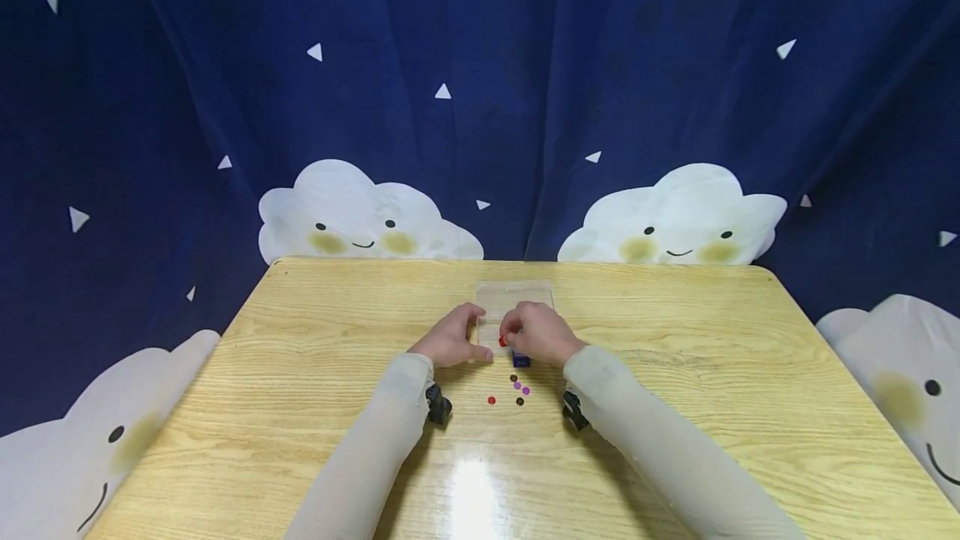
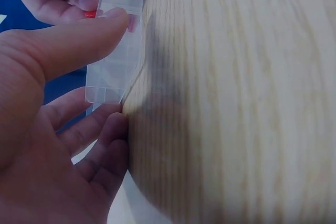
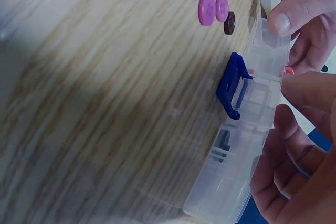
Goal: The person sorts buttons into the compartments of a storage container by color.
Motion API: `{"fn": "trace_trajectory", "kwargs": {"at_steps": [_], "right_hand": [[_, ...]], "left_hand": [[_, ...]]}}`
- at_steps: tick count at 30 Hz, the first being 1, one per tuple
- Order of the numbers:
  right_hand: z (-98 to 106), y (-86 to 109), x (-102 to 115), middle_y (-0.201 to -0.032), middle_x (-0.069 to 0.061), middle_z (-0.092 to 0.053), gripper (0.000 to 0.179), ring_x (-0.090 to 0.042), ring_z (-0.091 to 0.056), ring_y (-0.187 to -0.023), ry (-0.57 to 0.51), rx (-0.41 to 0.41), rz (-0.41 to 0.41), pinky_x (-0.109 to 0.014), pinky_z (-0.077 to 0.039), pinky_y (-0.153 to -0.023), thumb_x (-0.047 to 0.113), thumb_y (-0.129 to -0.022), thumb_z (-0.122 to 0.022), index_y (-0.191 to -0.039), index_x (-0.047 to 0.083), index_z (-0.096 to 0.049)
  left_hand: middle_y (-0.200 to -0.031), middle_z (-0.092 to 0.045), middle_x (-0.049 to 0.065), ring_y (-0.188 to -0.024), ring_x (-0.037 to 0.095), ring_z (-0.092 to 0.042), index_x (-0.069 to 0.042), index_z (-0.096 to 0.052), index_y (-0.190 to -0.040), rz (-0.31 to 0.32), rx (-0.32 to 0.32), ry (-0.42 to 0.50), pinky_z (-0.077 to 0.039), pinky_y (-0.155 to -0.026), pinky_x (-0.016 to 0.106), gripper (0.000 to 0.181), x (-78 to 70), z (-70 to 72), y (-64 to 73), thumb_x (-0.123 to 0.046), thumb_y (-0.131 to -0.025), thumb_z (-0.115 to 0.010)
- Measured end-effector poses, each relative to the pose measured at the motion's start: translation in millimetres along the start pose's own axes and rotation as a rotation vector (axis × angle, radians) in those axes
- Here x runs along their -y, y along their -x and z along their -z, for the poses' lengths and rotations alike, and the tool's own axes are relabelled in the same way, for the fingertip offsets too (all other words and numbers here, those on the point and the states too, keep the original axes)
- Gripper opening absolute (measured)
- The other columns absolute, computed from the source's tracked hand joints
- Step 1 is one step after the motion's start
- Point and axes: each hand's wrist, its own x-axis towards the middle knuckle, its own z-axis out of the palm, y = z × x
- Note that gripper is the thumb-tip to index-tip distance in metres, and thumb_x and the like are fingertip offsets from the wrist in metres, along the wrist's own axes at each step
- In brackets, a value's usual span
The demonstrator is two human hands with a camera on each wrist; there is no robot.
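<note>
A clear plastic compartment box (image 1: 514,295) lies on the table with its lid raised at the back. A blue latch (image 3: 229,88) sits on its front side. My left hand (image 1: 452,337) holds the box's left end, thumb along the front wall and fingers around the corner in the left wrist view. Over the front compartments, my right hand (image 1: 542,332) pinches a red button (image 1: 503,341) between thumb and forefinger. Inside the box a reddish piece (image 2: 131,23) shows through the wall near the left thumb. A dark piece (image 3: 223,145) shows through the wall farther right.
In front of the box lie several loose buttons on the wooden table (image 1: 315,407): a red button (image 1: 491,400), purple-pink buttons (image 3: 207,10), and dark brown buttons (image 1: 520,401). A dark blue curtain (image 1: 480,40) with white clouds hangs behind the table.
</note>
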Motion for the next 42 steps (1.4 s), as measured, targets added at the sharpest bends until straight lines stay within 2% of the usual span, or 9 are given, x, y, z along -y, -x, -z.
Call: {"fn": "trace_trajectory", "kwargs": {"at_steps": [11, 24, 34, 42], "right_hand": [[-1, 0.6, 0, -0.081, 0.004, -0.067, 0.007, -0.01, -0.054, -0.073, 0.012, -0.021, 0.03, -0.032, -0.052, -0.078, 0.013, -0.088, -0.071, -0.084, 0.015, -0.077], [0, 1.2, -5, -0.083, 0.003, -0.068, 0.008, -0.009, -0.057, -0.075, -0.03, -0.035, 0.044, -0.031, -0.053, -0.078, 0.013, -0.088, -0.069, -0.087, 0.015, -0.076], [13, 12.1, -9, -0.088, 0.0, -0.068, 0.01, -0.012, -0.059, -0.078, -0.032, -0.049, 0.069, -0.034, -0.054, -0.08, 0.014, -0.09, -0.068, -0.093, 0.012, -0.077], [21, 22.7, -16, -0.089, 0.002, -0.069, 0.01, -0.009, -0.056, -0.076, -0.037, -0.04, 0.11, -0.028, -0.049, -0.073, 0.013, -0.09, -0.068, -0.094, 0.011, -0.077]], "left_hand": [[-0.139, -0.052, 0.016, -0.129, 0.029, -0.05, -0.008, -0.046, -0.141, -0.008, 0.001, 0.006, -0.039, -0.112, 0.045, 0.074, 0.6, -0.3, 0.0, -0.021, -0.079, -0.084], [-0.138, -0.051, 0.016, -0.127, 0.029, -0.051, -0.008, -0.045, -0.143, -0.014, 0.013, 0.013, -0.041, -0.109, 0.046, 0.075, -0.6, 1.0, 1.5, -0.021, -0.08, -0.084], [-0.139, -0.051, 0.016, -0.129, 0.031, -0.05, -0.009, -0.045, -0.143, -0.001, 0.018, 0.021, -0.039, -0.112, 0.047, 0.075, -0.3, 0.5, 0.5, -0.02, -0.08, -0.084], [-0.138, -0.052, 0.016, -0.128, 0.029, -0.05, -0.007, -0.045, -0.143, -0.007, 0.007, 0.025, -0.038, -0.113, 0.045, 0.076, -1.3, 0.3, 0.5, -0.019, -0.078, -0.085]]}}
